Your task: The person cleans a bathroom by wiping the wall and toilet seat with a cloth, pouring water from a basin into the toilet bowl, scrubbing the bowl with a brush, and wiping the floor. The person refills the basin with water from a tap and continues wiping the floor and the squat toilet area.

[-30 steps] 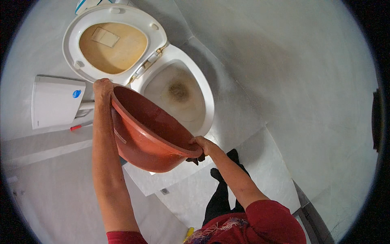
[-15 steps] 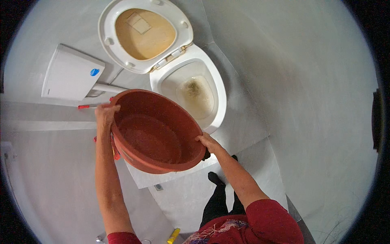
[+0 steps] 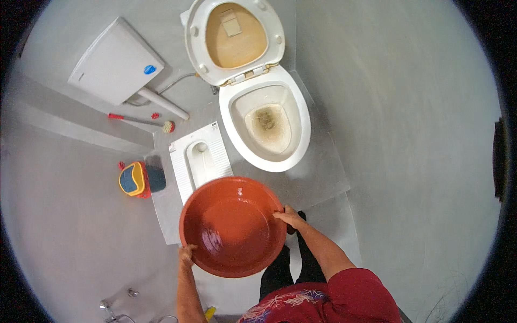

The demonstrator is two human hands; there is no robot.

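A wide reddish-brown plastic basin (image 3: 231,229) is held in front of me, nearly level, its inside wet and shiny. My left hand (image 3: 187,254) grips its rim at the lower left, thumb over the edge. At the right side of the rim, my right hand (image 3: 290,217) is closed with the thumb inside. Beyond the basin stands a white toilet bowl (image 3: 229,102), brown-stained inside with dark matter at the bottom. Its seat and lid (image 3: 276,54) are raised. A white squat toilet (image 3: 218,148) in the floor is partly covered by the basin.
A white cistern (image 3: 116,64) hangs on the wall at the far left. Below it lies a red-handled toilet brush (image 3: 137,119). A yellow and dark bin (image 3: 133,179) stands at the left wall. A metal tap (image 3: 107,311) is at the lower left. A raised step edge runs under the basin.
The basin has come back toward my body and from tilted to nearly level, away from the toilet bowl. Both hands keep hold of its rim. The squat toilet and bin have come into sight.
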